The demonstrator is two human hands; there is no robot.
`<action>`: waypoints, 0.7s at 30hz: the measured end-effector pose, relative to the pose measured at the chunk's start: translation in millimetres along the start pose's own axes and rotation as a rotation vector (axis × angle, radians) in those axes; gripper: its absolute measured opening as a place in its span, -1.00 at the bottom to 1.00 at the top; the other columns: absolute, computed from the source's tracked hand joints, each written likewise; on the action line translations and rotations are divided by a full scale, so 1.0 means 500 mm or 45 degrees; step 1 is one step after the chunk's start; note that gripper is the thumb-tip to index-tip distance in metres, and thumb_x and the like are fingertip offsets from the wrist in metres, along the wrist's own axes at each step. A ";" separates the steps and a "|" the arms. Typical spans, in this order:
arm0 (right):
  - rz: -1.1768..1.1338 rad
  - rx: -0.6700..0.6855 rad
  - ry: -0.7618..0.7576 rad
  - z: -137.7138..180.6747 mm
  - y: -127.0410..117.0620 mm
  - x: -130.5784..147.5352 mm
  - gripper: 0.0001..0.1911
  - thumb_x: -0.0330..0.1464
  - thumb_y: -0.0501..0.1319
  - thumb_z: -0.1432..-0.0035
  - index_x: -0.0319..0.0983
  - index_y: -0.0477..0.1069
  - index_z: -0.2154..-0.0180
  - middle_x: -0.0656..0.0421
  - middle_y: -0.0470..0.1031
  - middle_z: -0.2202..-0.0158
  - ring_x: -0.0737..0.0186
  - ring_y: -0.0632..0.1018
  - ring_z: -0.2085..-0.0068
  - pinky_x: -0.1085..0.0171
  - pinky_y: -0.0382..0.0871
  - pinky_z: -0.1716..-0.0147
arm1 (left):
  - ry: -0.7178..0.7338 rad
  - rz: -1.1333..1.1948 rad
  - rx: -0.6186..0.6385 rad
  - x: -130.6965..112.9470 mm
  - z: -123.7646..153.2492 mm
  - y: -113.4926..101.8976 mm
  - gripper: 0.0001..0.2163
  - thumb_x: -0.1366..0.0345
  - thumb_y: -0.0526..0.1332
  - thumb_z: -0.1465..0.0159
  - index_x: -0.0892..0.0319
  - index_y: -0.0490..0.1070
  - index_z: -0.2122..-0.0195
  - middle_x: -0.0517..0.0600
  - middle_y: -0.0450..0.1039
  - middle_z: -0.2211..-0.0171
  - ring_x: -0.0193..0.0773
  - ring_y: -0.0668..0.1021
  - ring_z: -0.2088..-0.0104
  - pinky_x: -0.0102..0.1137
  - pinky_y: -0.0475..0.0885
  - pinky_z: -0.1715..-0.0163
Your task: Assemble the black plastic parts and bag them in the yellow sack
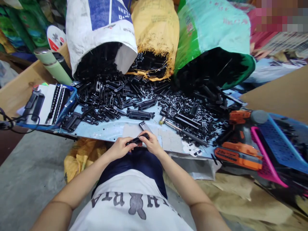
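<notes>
Close to my body at the table's front edge, my left hand (122, 147) and my right hand (150, 143) both grip a small black plastic part (137, 140). Its exact kind is hard to make out, as my fingers cover its ends. Just beyond my right hand lies another black slotted piece (144, 126) on a pale board (131, 131). To the right of it a hammer (178, 126) with a metal head rests on the table. Heaped black parts (106, 96) and a pile of small metal pins (178, 104) spread behind.
A white sack (101, 29), a yellow sack (155, 29) and a green sack (214, 29) spill black parts at the back. An orange cordless drill (238, 155) lies at right beside a pink basket (269, 160). A blue tray (72, 101) and green flask (54, 67) stand left.
</notes>
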State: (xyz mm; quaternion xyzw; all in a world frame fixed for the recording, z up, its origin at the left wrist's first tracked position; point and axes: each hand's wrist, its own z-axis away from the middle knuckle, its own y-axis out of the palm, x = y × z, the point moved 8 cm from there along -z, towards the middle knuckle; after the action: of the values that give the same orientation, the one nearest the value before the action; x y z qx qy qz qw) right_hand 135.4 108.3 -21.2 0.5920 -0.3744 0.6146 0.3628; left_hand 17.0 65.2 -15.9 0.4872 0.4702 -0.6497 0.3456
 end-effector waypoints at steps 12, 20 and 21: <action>-0.163 -0.037 0.087 -0.005 0.022 -0.054 -0.58 0.05 0.17 -0.03 -0.19 0.26 0.39 0.27 0.41 0.63 0.27 0.47 0.61 0.29 0.37 0.59 | -0.095 0.144 0.104 0.044 -0.002 0.000 -0.72 0.10 0.13 -0.24 0.24 0.38 0.42 -0.07 0.41 0.59 -0.38 0.47 0.62 -0.50 0.39 0.61; -0.097 -0.348 -0.031 -0.032 -0.018 -0.031 -0.77 -0.20 0.20 -0.08 -0.20 0.26 0.46 0.13 0.52 0.32 0.20 0.57 0.29 0.19 0.45 0.24 | 0.120 -1.044 -0.538 0.006 -0.118 -0.195 -0.73 0.34 0.03 -0.30 0.20 0.36 0.01 0.17 0.37 0.00 -0.05 0.36 -0.05 -0.16 0.28 -0.01; -0.211 -0.366 -0.008 -0.039 -0.020 -0.034 -0.79 -0.23 0.19 -0.07 -0.20 0.23 0.44 0.14 0.51 0.30 0.19 0.57 0.29 0.18 0.46 0.25 | 0.128 -1.171 -0.535 0.005 -0.144 -0.218 -0.73 0.38 0.06 -0.28 0.18 0.37 0.02 0.17 0.36 -0.02 -0.02 0.33 -0.07 -0.12 0.25 -0.02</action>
State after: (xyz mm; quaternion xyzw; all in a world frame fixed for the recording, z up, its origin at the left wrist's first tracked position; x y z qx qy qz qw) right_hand 135.9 129.9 -38.0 0.5648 -0.4096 0.5207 0.4921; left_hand -60.4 168.4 5.7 0.1806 0.7726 -0.6017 0.0914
